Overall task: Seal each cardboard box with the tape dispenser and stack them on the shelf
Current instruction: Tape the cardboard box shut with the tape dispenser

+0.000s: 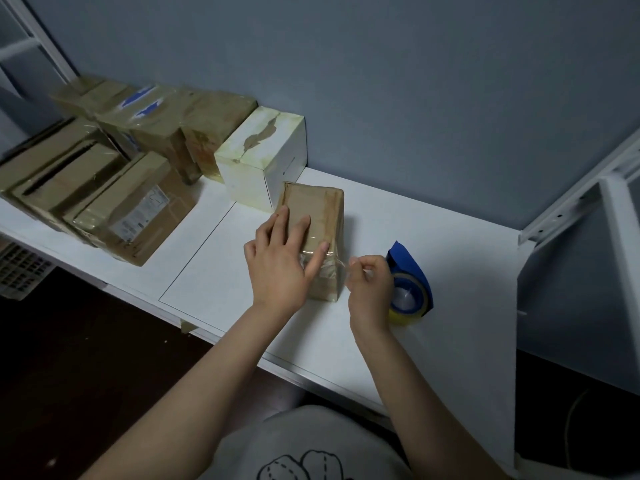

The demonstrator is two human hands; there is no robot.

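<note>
A small brown cardboard box [317, 209] stands on the white table [450, 306], partly wrapped in clear tape. My left hand [280, 261] lies flat on its top with straight fingers, pressing down a strip of clear tape [337, 263]. My right hand [369, 289] pinches the free end of that strip just right of the box. The blue tape dispenser [410, 282], with its clear roll, sits on the table directly behind my right hand, and nothing holds it.
A white box [266, 161] with a torn top stands just behind the brown box. Several taped brown boxes [114, 178] are piled at the table's left. A white metal frame [588, 209] rises on the right. The blue-grey wall lies beyond.
</note>
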